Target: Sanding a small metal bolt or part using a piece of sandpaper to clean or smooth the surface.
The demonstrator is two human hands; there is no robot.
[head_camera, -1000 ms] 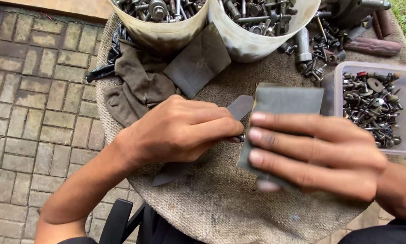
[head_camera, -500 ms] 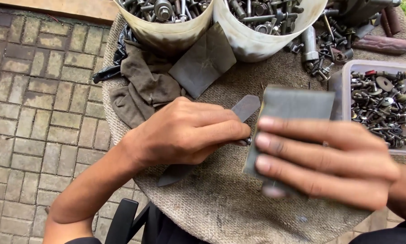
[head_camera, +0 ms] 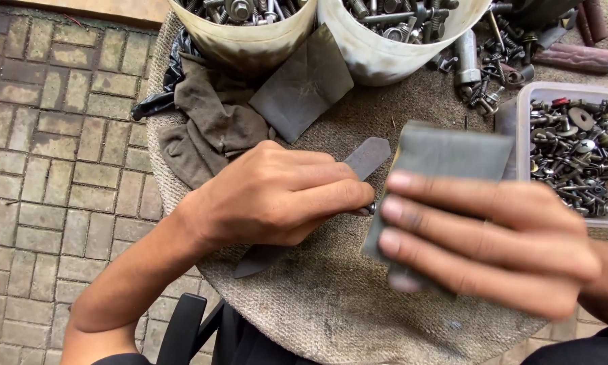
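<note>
My left hand is closed around a small dark metal piece whose tip shows just past the fingertips. My right hand holds a grey sheet of sandpaper flat against its fingers, right next to that metal tip. Both hands hover over a flat grey metal blade that lies on the burlap-covered round table; most of the blade is hidden under my left hand.
Two pale buckets of bolts and nuts stand at the far edge. A loose sandpaper piece and a brown rag lie near them. A clear tray of screws sits right. Brick paving lies left.
The view has shifted slightly, and my right hand with the sandpaper has drifted a little lower and right. My left hand keeps its grip in the same place.
</note>
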